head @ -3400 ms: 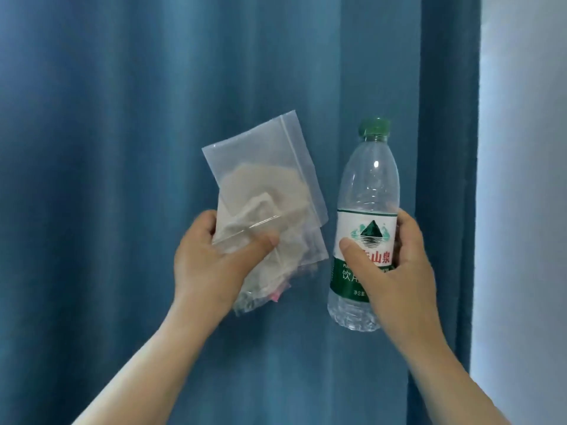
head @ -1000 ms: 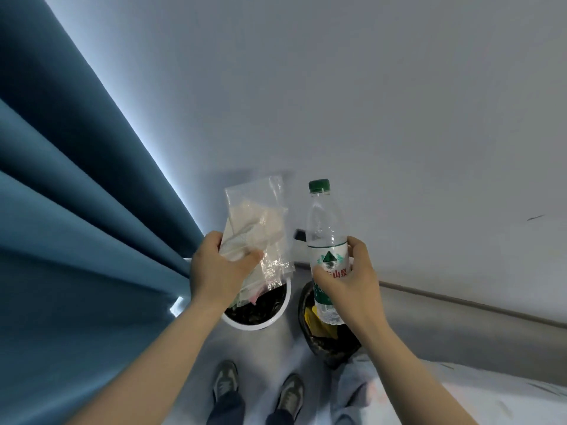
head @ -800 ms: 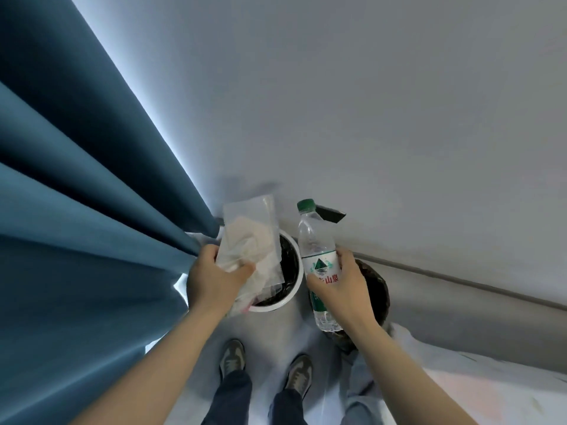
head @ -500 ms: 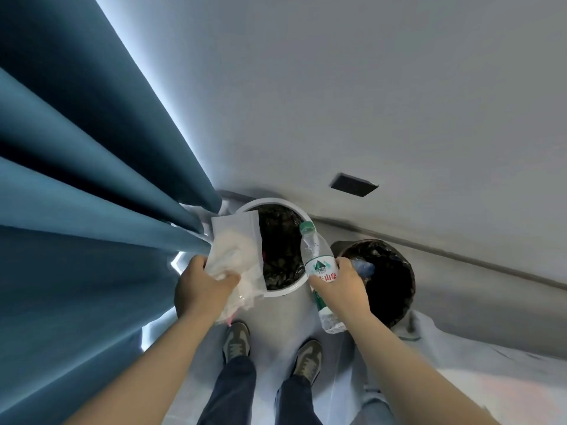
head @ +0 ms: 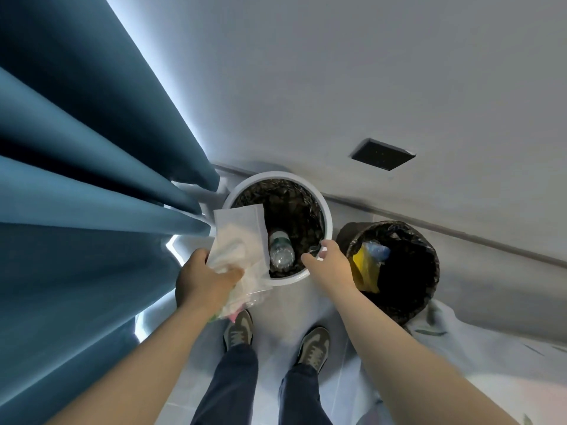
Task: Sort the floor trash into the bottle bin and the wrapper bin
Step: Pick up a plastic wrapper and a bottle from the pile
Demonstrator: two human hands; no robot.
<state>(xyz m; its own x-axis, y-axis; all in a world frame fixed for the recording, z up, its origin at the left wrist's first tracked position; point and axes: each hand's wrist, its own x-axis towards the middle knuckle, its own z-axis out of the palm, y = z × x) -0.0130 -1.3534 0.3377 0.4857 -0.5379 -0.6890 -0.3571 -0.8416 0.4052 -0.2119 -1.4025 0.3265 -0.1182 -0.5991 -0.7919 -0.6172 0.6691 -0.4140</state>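
Fingers (head: 227, 276) of the left hand (head: 205, 279) curl with the thumb round the clear wrapper bag (head: 242, 234), which stands up over the near-left rim of the white bin (head: 326, 210). The right hand (head: 333, 265) hovers over that bin's near rim, fingers loosely spread and holding nothing. Both forearms reach forward and down. The bottle (head: 280, 251) lies inside the white bin. The black bin (head: 429, 256) stands just beside it, to the right.

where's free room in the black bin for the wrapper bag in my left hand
Free: the dark right half of the black bin, beyond the yellow wrapper. Crowded: its left side, with that wrapper and the right hand close by.
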